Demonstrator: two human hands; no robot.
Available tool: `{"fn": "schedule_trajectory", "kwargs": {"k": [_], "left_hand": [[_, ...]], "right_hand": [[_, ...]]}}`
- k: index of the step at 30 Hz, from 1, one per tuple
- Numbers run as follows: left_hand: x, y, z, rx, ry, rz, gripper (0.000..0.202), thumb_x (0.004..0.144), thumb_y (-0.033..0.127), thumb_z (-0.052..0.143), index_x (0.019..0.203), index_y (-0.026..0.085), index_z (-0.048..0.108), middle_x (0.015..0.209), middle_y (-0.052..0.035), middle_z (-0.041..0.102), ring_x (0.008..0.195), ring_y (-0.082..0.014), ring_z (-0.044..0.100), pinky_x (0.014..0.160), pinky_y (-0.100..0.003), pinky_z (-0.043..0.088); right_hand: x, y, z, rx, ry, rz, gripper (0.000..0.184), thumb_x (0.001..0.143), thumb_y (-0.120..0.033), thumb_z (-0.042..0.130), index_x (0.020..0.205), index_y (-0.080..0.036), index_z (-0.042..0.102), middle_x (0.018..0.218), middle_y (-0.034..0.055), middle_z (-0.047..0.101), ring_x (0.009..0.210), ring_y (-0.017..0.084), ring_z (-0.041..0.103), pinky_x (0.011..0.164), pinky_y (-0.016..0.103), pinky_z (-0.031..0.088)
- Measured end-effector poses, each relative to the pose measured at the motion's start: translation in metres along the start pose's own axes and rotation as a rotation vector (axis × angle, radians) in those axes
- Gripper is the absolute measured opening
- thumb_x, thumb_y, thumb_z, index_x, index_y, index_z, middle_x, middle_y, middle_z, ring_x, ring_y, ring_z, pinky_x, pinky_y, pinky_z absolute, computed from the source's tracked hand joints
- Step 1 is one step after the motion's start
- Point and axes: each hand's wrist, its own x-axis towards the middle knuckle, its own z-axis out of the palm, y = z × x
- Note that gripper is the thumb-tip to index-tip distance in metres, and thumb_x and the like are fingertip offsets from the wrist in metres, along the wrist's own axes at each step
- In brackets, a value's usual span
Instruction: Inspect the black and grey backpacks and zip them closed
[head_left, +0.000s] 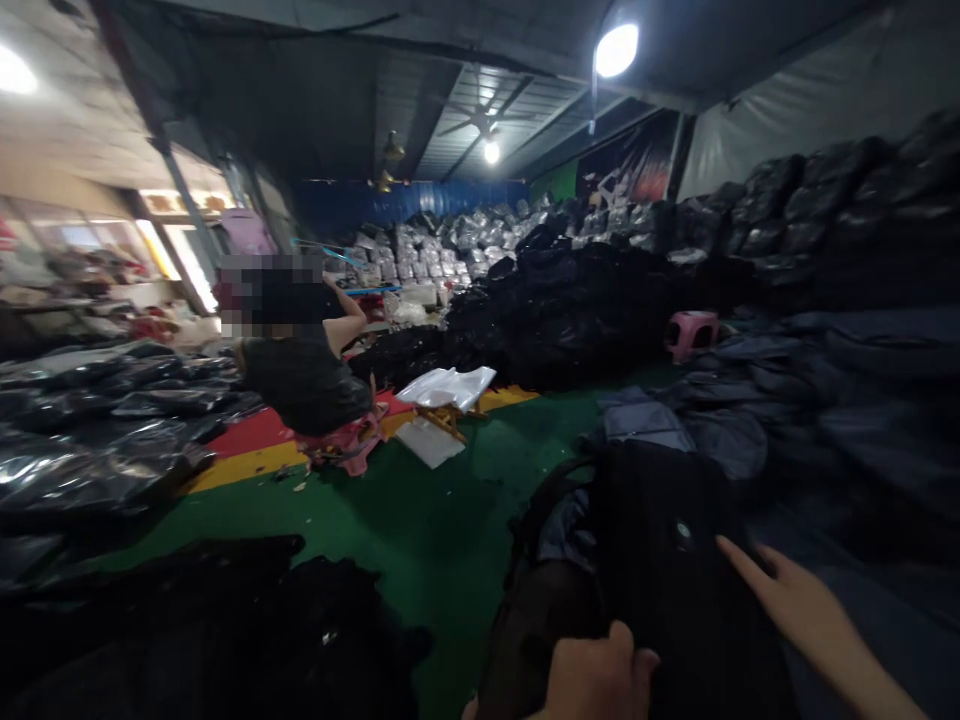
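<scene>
A black backpack point(645, 500) with a small round pale badge is in front of me at the lower right. It looks unzipped, with grey lining point(566, 530) showing along its left side. My left hand point(596, 680) is closed at the bag's near edge, its fingers curled onto the dark fabric. Against the right side of the front panel rests my right hand point(799, 600), fingers stretched out near the badge. The bag's lower part is dark and partly cut off by the frame.
Another person point(304, 380) sits on a pink stool point(352, 445) beside white plastic sheets point(446, 388). Heaped black bags point(562, 310) stand behind, wrapped bags point(450, 245) at the back. Grey-blue bags point(862, 400) lie right, black bags point(322, 630) lower left. Another pink stool point(691, 333) stands farther off.
</scene>
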Motion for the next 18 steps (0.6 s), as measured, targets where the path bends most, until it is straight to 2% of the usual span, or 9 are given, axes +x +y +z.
{"fn": "schedule_trajectory", "kwargs": {"k": [2,3,5,7,11,14,18], "left_hand": [[-0.001,-0.004,0.003,-0.011,0.017,0.023,0.037,0.091,0.043,0.027,0.099,0.021,0.056,0.078,-0.0086,0.070,0.071,-0.0226,0.067,0.059,-0.028,0.045],[-0.001,-0.005,0.004,-0.017,0.029,0.026,0.038,0.092,0.040,0.024,0.099,0.020,0.056,0.078,-0.0087,0.070,0.071,-0.0224,0.067,0.059,-0.027,0.044],[0.000,-0.010,0.005,-0.052,0.091,0.014,0.040,0.094,0.037,0.019,0.096,0.020,0.055,0.075,-0.0072,0.070,0.069,-0.0213,0.067,0.058,-0.027,0.043],[0.003,-0.018,0.004,-0.109,0.118,-0.010,0.042,0.094,0.040,0.019,0.094,0.020,0.055,0.077,-0.0066,0.070,0.071,-0.0208,0.067,0.061,-0.026,0.044],[0.015,-0.039,-0.002,-0.252,0.098,-0.082,0.042,0.091,0.046,0.025,0.109,0.018,0.052,0.104,-0.0104,0.068,0.093,-0.0242,0.065,0.070,-0.029,0.047],[0.021,-0.050,-0.008,-0.351,0.087,-0.091,0.042,0.089,0.050,0.027,0.099,0.021,0.055,0.099,-0.0079,0.069,0.094,-0.0240,0.064,0.069,-0.028,0.048],[0.026,-0.056,-0.010,-0.417,0.140,-0.095,0.037,0.085,0.051,0.034,0.090,0.023,0.057,0.088,-0.0055,0.070,0.087,-0.0241,0.065,0.067,-0.029,0.049]], "right_hand": [[-0.006,-0.007,-0.005,0.117,-0.089,0.059,0.030,0.062,-0.054,0.065,0.068,-0.024,0.068,0.086,0.0144,0.071,0.086,0.034,0.064,0.076,0.042,0.048],[-0.011,-0.012,-0.006,0.195,-0.082,0.092,0.030,0.061,-0.052,0.066,0.068,-0.023,0.068,0.086,0.0140,0.071,0.090,0.035,0.063,0.081,0.043,0.046],[-0.020,-0.023,-0.007,0.478,-0.097,0.134,0.034,0.058,-0.048,0.071,0.074,-0.018,0.068,0.087,0.0144,0.070,0.094,0.036,0.061,0.085,0.045,0.043],[-0.027,-0.031,-0.004,0.582,-0.083,0.153,0.039,0.059,-0.049,0.071,0.083,-0.018,0.068,0.089,0.0100,0.071,0.091,0.031,0.063,0.082,0.041,0.047],[-0.033,-0.037,0.010,0.754,-0.026,0.196,0.043,0.062,-0.051,0.071,0.088,-0.017,0.066,0.087,0.0064,0.071,0.082,0.024,0.065,0.073,0.034,0.051],[-0.035,-0.040,0.020,0.855,0.011,0.224,0.046,0.063,-0.055,0.070,0.087,-0.017,0.064,0.083,0.0061,0.071,0.078,0.023,0.065,0.069,0.033,0.052],[-0.034,-0.043,0.029,0.945,0.016,0.258,0.051,0.065,-0.062,0.064,0.088,-0.017,0.062,0.077,0.0051,0.070,0.074,0.023,0.065,0.068,0.033,0.052]]}}
